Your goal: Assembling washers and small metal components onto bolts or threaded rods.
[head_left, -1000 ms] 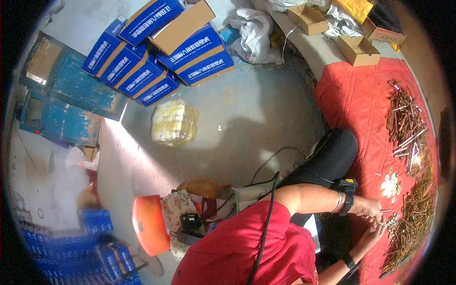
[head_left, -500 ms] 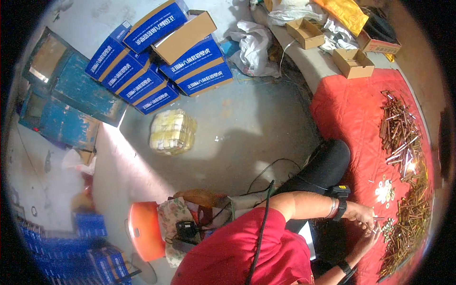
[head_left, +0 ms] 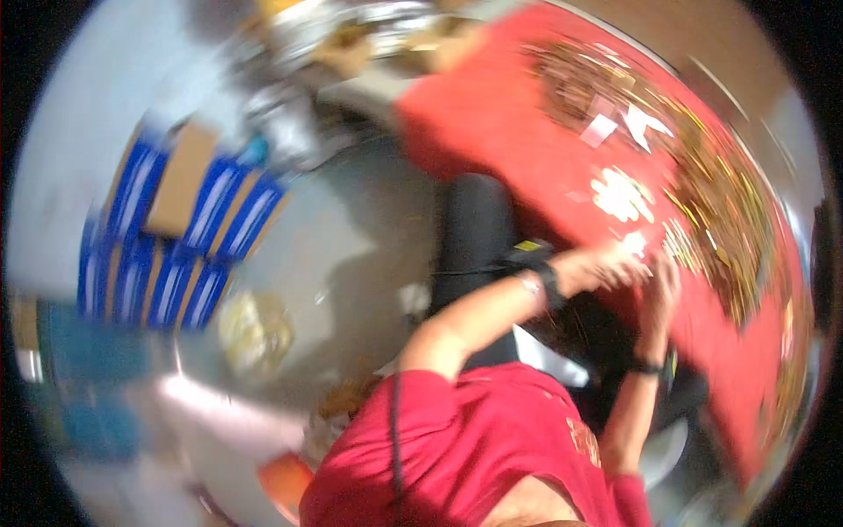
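Note:
My left hand [head_left: 617, 266] and my right hand [head_left: 664, 285] are close together over the near part of a red cloth [head_left: 492, 114]. Motion smears the fingers of both, so what they hold, if anything, cannot be made out. Just beyond them lies a small heap of pale metal nuts [head_left: 677, 247]. Farther off is a bright scatter of washers [head_left: 623, 195], washed out by light. A long pile of brass-coloured metal bolts [head_left: 722, 233] curves along the right, and darker bolts [head_left: 569, 83] lie at the far end.
Blue and brown cartons [head_left: 211, 206] are stacked on the floor at left, near a yellowish wrapped bundle [head_left: 255, 332]. Small open cardboard boxes [head_left: 347, 48] and white sacks [head_left: 285, 123] sit at the far side. An orange seat [head_left: 288, 481] shows low left.
The whole view has swung round and blurred; the red cloth now sits higher and more central. My hands stay close together beside the nuts. The bolt seen at my fingers earlier can no longer be made out.

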The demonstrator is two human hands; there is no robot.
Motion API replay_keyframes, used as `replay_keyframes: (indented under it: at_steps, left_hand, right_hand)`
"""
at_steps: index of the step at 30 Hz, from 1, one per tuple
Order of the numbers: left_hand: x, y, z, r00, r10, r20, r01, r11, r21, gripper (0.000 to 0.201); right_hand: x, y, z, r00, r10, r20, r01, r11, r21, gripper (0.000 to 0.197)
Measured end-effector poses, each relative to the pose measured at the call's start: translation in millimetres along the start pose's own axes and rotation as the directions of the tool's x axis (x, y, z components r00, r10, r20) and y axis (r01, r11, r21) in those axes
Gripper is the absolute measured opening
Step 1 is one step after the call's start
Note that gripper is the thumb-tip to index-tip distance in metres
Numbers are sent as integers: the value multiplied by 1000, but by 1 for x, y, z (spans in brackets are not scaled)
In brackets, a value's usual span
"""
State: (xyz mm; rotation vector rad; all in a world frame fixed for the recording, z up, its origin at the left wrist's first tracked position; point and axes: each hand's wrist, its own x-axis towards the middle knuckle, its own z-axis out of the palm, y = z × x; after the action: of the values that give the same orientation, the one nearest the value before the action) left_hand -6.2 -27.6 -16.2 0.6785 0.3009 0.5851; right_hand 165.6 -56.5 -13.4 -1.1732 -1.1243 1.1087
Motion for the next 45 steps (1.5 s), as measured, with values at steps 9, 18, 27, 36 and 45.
replay_keyframes:
  at_steps: [9, 18, 27, 36, 45]
  left_hand:
    - [18, 2, 29, 969, -104, -226, 160, 956, 246, 21]
    - [17, -8, 44, 833, 410, 372, -214, -382, 899, 10]
    - [9, 8, 32, 940, 53, -336, 109, 889, 445, 22]
    - [4, 67, 4, 947, 185, -263, 51, 720, 693, 28]
    - [28, 60, -61, 878, 272, -394, -243, 962, 123, 27]
  right_hand:
    - [-5, -19, -35, 991, -111, 77, 112, 994, -2, 10]
    - [0, -9, -45, 992, 88, 91, -63, 967, -245, 16]
    - [5, -30, -28, 983, 88, 164, -27, 940, -341, 21]
    - [48, -59, -21, 890, 327, 316, -97, 815, -571, 23]
    - [185, -11, -33, 792, -375, 482, 411, -257, -875, 28]
